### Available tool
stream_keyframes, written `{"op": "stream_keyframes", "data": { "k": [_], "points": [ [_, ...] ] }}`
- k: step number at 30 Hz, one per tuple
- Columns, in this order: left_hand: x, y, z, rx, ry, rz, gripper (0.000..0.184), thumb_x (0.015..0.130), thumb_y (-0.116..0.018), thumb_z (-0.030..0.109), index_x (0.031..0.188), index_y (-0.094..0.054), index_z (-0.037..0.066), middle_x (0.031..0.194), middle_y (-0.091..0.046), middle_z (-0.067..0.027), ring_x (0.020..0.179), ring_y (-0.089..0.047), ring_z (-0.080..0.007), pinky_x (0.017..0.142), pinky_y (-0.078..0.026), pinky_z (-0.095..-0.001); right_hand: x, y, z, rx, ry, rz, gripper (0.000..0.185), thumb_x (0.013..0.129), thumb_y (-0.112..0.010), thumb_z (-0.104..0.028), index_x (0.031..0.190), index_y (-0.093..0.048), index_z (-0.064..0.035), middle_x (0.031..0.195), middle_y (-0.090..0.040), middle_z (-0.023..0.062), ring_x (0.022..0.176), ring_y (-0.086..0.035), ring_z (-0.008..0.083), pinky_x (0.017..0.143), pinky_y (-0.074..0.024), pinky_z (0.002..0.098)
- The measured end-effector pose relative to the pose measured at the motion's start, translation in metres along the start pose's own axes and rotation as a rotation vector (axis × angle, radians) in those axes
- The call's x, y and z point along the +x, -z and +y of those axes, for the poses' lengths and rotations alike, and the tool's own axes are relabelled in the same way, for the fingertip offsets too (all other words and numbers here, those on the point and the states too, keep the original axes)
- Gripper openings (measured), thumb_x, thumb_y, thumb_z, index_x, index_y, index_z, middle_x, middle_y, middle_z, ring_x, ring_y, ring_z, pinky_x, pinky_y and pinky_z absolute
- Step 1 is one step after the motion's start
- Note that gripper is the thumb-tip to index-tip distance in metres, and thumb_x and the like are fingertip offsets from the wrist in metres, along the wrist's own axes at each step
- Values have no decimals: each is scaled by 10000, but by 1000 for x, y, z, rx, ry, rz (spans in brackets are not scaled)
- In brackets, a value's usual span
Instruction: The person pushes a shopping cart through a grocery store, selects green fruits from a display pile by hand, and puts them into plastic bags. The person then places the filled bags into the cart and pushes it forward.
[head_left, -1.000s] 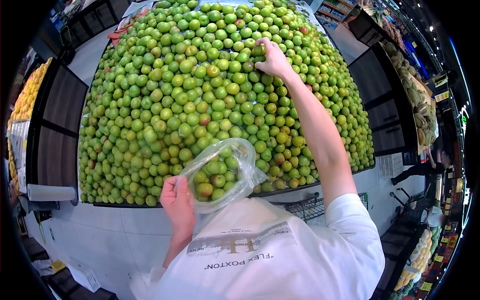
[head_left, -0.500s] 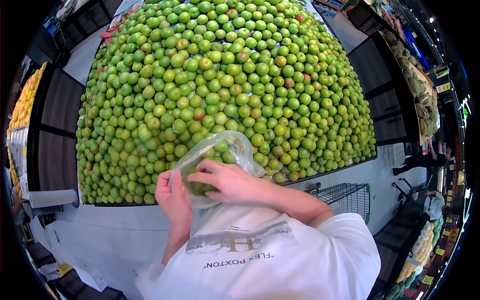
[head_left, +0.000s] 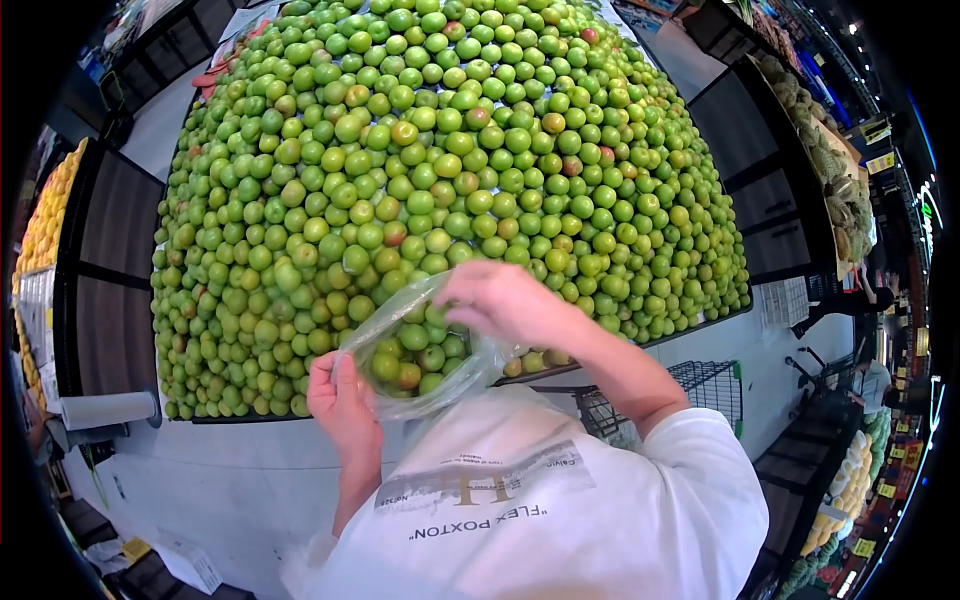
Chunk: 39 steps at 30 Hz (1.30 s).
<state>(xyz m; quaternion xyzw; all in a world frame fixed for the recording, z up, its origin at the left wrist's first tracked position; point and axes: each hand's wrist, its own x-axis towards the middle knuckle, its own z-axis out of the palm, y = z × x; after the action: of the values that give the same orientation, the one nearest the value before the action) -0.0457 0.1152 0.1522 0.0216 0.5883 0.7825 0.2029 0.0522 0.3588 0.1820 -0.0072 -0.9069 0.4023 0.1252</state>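
My left hand (head_left: 345, 400) pinches the rim of a clear plastic bag (head_left: 480, 365) at its left side. The bag's mouth gapes open in front of my white shirt. Green round fruit (head_left: 410, 373), plum-like, shows within the bag's outline; I cannot tell how much is inside and how much is seen through the film. My right hand (head_left: 505, 305) is above the bag's right rim, its fingers curled and smeared by motion. Whether it holds anything is unclear. Just beyond both hands spreads a big heap of the same green fruit (head_left: 440, 170), some blushed red.
A shopping cart (head_left: 705, 390) stands to the right behind my right arm. At the left corner of the display is a white roll (head_left: 105, 410). Dark stands with yellow fruit (head_left: 55, 215) and brownish produce (head_left: 845, 205) flank the heap. A person (head_left: 850, 303) is far right.
My right hand has come out of the bag's mouth and moved up and right. The bag's mouth is wider now. My left hand keeps its hold, slightly lower.
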Motion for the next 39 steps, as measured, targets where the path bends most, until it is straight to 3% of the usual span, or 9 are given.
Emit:
{"op": "stream_keyframes", "data": {
  "k": [4,6,17,20,29,33,35,36,39],
  "points": [
    [-2,-1,1,13,9,15,78,1031,-606,102,986,-589,40,694,-511,74,518,-329,18,445,-212,-182,32,61,73,-407,-136,443,223,887,-695,-77,1109,-682,-82,1024,-663,125,1011,-654,331,861,-556,437],
    [-1,-1,0,14,-2,10,80,1030,-606,102,984,-589,39,696,-511,73,520,-330,18,446,-213,-183,43,82,113,-645,-240,480,314,876,-723,-89,1184,-668,-99,1211,-637,125,1093,-636,328,907,-548,431],
    [-2,0,1,17,13,0,98,1031,-611,128,994,-602,37,697,-521,73,506,-341,14,436,-233,-183,76,105,130,-705,-272,146,409,748,-680,-91,1143,-574,-94,1123,-601,148,1080,-614,362,894,-547,454],
    [-5,-1,4,11,34,-4,100,1031,-614,134,993,-605,41,691,-516,74,503,-342,15,435,-229,-184,82,115,132,-748,-325,294,398,759,-707,-160,1129,-567,-111,1142,-605,122,1082,-612,350,879,-545,462],
    [-3,-1,3,12,28,-28,101,1033,-611,135,990,-593,46,690,-501,78,506,-323,16,441,-216,-188,104,115,171,-1093,-298,70,394,871,-603,-49,1253,-559,-134,1060,-609,126,913,-691,310,733,-586,429],
    [-4,-7,7,25,11,19,99,1037,-604,128,994,-593,39,726,-518,75,525,-316,22,460,-203,-188,83,110,117,-655,-350,305,439,885,-677,-168,1306,-552,-146,1160,-627,152,1010,-673,347,857,-562,466],
    [-3,-7,5,25,9,29,94,1036,-605,125,998,-595,39,726,-521,74,524,-314,23,460,-201,-188,61,91,82,-238,-60,321,386,891,-714,-164,1254,-604,-93,1194,-654,145,1099,-653,316,929,-543,417],
    [-3,-7,4,23,-1,25,90,1034,-606,122,1002,-597,38,726,-524,73,523,-312,23,460,-198,-188,47,78,47,-76,-91,216,368,882,-719,-76,1238,-630,-96,1159,-665,98,1092,-638,224,903,-531,351],
    [-1,-7,5,32,28,25,83,1032,-609,116,1007,-600,38,729,-538,67,522,-342,26,452,-228,-178,8,18,-5,185,84,-141,384,871,-732,-116,1235,-611,-118,1112,-616,100,1011,-655,286,804,-569,405]
  ]
}}
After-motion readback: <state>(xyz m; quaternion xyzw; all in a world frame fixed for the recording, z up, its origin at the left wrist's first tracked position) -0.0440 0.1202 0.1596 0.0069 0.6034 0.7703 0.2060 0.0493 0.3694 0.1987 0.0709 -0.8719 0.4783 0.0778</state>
